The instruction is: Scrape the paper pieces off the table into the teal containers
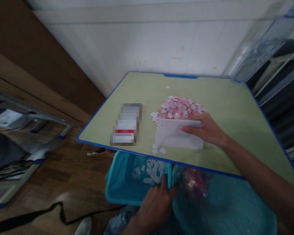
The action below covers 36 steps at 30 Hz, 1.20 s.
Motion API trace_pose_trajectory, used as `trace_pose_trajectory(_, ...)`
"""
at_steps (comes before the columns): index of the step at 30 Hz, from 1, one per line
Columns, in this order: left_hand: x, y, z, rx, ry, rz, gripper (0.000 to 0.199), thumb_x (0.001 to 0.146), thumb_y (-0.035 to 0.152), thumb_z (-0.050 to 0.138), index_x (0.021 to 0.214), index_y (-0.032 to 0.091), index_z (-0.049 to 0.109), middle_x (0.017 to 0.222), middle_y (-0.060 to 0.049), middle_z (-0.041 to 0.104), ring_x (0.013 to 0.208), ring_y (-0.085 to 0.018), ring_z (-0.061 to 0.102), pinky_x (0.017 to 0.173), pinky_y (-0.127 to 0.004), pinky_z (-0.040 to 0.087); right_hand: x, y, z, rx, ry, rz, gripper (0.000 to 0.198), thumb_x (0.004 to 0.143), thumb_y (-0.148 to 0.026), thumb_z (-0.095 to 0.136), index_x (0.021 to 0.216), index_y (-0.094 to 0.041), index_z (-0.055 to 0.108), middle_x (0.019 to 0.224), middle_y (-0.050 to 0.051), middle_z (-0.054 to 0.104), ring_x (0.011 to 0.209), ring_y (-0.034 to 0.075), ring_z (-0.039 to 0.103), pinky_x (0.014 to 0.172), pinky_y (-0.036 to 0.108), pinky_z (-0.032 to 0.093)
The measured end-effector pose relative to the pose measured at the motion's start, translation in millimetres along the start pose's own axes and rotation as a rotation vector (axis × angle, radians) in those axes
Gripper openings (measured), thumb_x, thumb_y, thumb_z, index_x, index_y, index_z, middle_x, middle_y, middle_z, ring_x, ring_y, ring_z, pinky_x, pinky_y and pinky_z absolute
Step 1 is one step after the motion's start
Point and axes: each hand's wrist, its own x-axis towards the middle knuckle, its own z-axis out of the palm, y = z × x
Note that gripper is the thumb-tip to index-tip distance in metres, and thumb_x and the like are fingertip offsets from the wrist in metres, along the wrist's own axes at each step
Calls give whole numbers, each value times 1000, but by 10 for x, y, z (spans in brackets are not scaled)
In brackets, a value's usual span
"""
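My right hand (204,129) grips the top edge of a white flat scraper (173,135), standing on the folding table (225,107) with its long edge down. Just behind the scraper is a heap of small pink packets with white paper tags (180,106). Several white paper squares (155,150) lie in front of it near the table edge. My left hand (159,199) is closed over the right rim of a teal basket (122,192) below the table. White paper pieces (153,169) lie inside that basket.
A round teal tub (247,202) stands under the table on the right, with a clear bag of pink items (194,182) in it. A phone-like slab (126,125), blurred out, lies on the table's left. A clear plastic bottle (262,49) leans at the back right corner.
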Motion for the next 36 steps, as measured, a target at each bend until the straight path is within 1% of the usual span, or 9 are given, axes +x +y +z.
trace_pose_trajectory(5,-12,-5,-18,2,7,12,46,81,20,42,124,32,35,124,-13,36,76,-22,59,67,-38,47,-46,4,5,13,140,81,27,69,-39,59,69,-14,67,56,0,57,47,8,45,41,19,30)
trace_pose_trajectory(7,-16,-10,-21,-6,17,23,43,81,21,42,122,32,37,120,-12,38,76,-22,58,66,-37,47,-85,-7,17,-6,162,106,26,70,-38,59,70,-14,67,58,1,59,47,9,47,41,19,32)
trace_pose_trajectory(11,-22,-20,-13,-13,34,34,39,81,21,42,118,30,41,119,-12,38,79,-23,57,68,-38,47,-189,-29,86,-90,143,92,25,73,-38,56,70,-15,67,62,2,62,51,11,50,46,21,36)
trace_pose_trajectory(15,-34,-24,-5,-25,42,45,38,81,22,42,119,29,40,122,-12,37,79,-22,56,69,-38,47,-263,-45,171,-108,140,98,24,73,-37,55,70,-16,67,64,2,64,54,13,53,47,22,36)
trace_pose_trajectory(19,-48,-23,-19,-23,60,49,36,80,20,44,116,28,42,119,-11,38,80,-22,56,69,-38,46,-285,-98,230,-119,152,78,23,73,-36,55,64,-17,64,60,1,62,54,13,52,49,23,36)
trace_pose_trajectory(23,-62,-20,-36,-4,74,40,32,79,17,42,109,28,46,116,-11,40,81,-24,56,68,-37,46,-293,-153,290,-142,140,52,25,75,-36,54,60,-17,62,58,1,60,51,12,50,47,22,33)
trace_pose_trajectory(28,-88,-37,-4,1,109,53,32,80,18,42,111,28,45,117,-11,42,77,-22,57,66,-36,46,-274,-179,386,-52,101,103,21,72,-35,56,71,-17,66,62,2,63,53,14,52,47,23,37)
trace_pose_trajectory(33,-121,-65,60,7,122,54,30,81,21,44,110,27,46,123,-13,38,79,-22,57,68,-36,45,-237,-229,436,-27,79,60,19,71,-32,57,74,-17,68,69,3,66,61,16,56,54,25,41)
trace_pose_trajectory(36,-135,-71,99,5,124,49,31,80,22,45,111,28,46,122,-12,39,79,-22,57,67,-36,45,-228,-261,432,-26,69,54,20,72,-32,57,76,-17,69,66,3,66,59,15,55,52,25,40)
